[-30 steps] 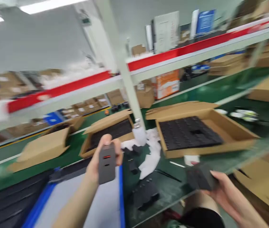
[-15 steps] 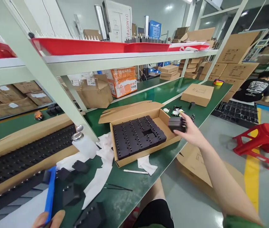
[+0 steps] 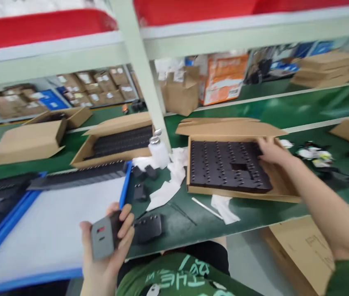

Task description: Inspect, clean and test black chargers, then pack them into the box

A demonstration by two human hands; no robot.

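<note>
My left hand [image 3: 109, 246] is wrapped round a small black block with a grey face [image 3: 102, 239], raised over the front right of a blue-edged white tray [image 3: 69, 222]. Two small slots show in the grey face, one reddish inside. To the right, my right hand [image 3: 271, 151] reaches into an open cardboard box [image 3: 285, 193]. Its fingers curl on a black block [image 3: 263, 170] at the right end of the packed black blocks [image 3: 214, 164]; the blurred fingertips are partly hidden. A dark gap shows among the packed blocks.
Loose black blocks [image 3: 148, 227], tweezers [image 3: 183, 213], a white stick [image 3: 207, 208], white tissue [image 3: 166, 191] and a pump bottle [image 3: 158, 153] lie or stand between the tray and box. A shelf post [image 3: 148, 82] rises behind. Small parts [image 3: 314, 154] lie at right.
The view has swung left. My right hand has brought its black block from above the box's right side down to the packed blocks. My left hand now shows holding a grey-faced block.
</note>
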